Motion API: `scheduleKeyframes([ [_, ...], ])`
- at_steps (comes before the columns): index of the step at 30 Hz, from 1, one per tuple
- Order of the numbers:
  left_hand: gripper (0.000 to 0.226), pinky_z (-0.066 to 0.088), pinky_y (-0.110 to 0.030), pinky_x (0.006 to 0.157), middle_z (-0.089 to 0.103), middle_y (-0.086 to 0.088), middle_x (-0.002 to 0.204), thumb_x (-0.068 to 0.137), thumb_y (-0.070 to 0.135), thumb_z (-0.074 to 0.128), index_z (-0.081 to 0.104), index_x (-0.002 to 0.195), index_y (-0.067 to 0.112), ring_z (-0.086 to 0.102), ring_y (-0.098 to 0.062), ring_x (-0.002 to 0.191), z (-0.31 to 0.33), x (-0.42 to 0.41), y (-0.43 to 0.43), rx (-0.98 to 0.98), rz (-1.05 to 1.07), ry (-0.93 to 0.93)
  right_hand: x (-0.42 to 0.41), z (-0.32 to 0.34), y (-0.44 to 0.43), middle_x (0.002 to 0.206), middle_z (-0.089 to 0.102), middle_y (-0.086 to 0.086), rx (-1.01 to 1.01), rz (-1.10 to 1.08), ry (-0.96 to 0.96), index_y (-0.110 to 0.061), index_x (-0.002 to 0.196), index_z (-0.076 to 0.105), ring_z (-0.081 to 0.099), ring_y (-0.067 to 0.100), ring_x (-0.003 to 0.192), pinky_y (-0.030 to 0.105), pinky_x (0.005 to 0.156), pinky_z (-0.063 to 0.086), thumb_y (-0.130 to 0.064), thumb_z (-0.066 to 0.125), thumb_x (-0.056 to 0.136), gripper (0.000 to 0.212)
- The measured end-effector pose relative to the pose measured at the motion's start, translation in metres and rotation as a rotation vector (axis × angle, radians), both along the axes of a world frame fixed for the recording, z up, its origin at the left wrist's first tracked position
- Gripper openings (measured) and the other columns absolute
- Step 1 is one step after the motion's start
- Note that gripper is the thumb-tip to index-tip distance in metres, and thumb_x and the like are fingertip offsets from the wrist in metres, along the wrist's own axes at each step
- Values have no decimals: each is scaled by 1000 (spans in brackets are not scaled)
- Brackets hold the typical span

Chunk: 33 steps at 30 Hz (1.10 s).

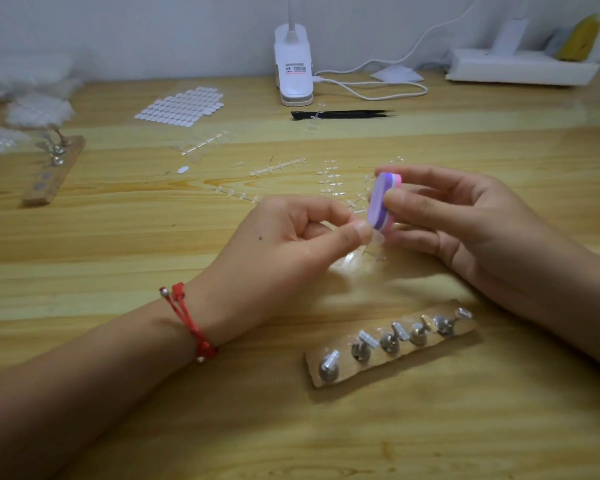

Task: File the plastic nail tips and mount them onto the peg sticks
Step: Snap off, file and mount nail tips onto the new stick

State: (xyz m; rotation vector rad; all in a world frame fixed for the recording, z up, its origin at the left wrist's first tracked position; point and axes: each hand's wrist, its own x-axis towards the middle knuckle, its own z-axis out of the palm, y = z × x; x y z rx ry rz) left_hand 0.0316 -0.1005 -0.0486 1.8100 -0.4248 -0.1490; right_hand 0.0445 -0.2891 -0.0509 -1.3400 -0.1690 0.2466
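Note:
My right hand (465, 220) grips a small purple and pink filing block (381, 202) between thumb and fingers. My left hand (291, 244) pinches a clear plastic nail tip (374, 239) between thumb and forefinger, held against the block's lower end. In front of me lies a wooden base (388, 341) with several metal peg sticks standing on it. A second wooden peg base (54, 168) lies at the far left. Loose clear nail tips and their sprues (278, 166) are scattered on the table beyond my hands.
A sheet of white adhesive tabs (181, 105) lies at the back left. Black tweezers (343, 115) lie near a white clip lamp (293, 64) with its cable. A white power strip (520, 69) sits at the back right. Plastic bags (32, 98) pile at the far left.

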Motion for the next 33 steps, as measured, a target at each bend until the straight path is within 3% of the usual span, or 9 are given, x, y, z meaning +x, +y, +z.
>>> scheduleKeyframes([
  [4, 16, 19, -15, 40, 25, 1, 50, 85, 26, 62, 68, 81, 11, 18, -7, 42, -2, 4, 2, -91, 92, 32, -2, 1, 0, 79, 74, 3, -28, 48, -16, -18, 86, 79, 71, 12, 71, 21, 63, 57, -17, 74, 62, 25],
  [8, 16, 20, -13, 39, 24, 10, 43, 86, 23, 62, 67, 81, 9, 18, -4, 39, -4, 4, 0, -64, 95, 9, -2, 1, 0, 81, 75, 3, -44, 61, -30, -19, 87, 79, 72, 12, 72, 21, 64, 57, -18, 74, 62, 25],
  [14, 15, 19, -14, 38, 25, 4, 48, 84, 28, 62, 68, 78, 15, 18, -6, 40, -3, 4, 1, -109, 119, 26, -3, 2, 1, 82, 76, 3, -87, 104, -35, -21, 88, 79, 72, 13, 72, 20, 63, 56, -18, 82, 58, 30],
  [18, 18, 20, -11, 38, 26, 8, 44, 81, 30, 63, 68, 78, 13, 19, -4, 39, -3, 3, 0, -71, 83, 6, 1, 0, -1, 79, 74, 2, 12, 7, -4, -16, 86, 79, 71, 12, 70, 20, 63, 57, -17, 74, 63, 24],
  [23, 16, 20, -12, 38, 26, 9, 44, 86, 26, 62, 67, 80, 12, 19, -4, 39, -4, 4, 1, -67, 103, 5, -3, 1, 1, 84, 76, 3, -79, 85, -37, -22, 89, 80, 73, 12, 74, 20, 64, 56, -24, 78, 58, 32],
  [25, 16, 20, -11, 39, 25, 10, 43, 86, 26, 62, 67, 80, 12, 19, -4, 39, -4, 3, 0, -56, 90, -1, 0, 0, -1, 81, 76, 3, -29, 37, -13, -19, 89, 80, 72, 11, 72, 19, 63, 56, -22, 78, 57, 31],
  [29, 17, 20, -13, 39, 27, 2, 48, 86, 24, 61, 67, 81, 9, 20, -6, 42, -2, 3, 1, -63, 85, 5, -2, 4, 0, 85, 77, 4, -101, 152, 1, -19, 96, 78, 72, 10, 73, 19, 62, 55, -14, 83, 56, 40],
  [33, 17, 19, -12, 39, 27, 6, 46, 86, 25, 61, 66, 75, 13, 19, -5, 41, -1, 1, 0, -35, 42, -1, -1, 3, 0, 81, 76, 3, -47, 91, 21, -17, 95, 78, 70, 8, 70, 19, 61, 55, -22, 75, 60, 35],
])
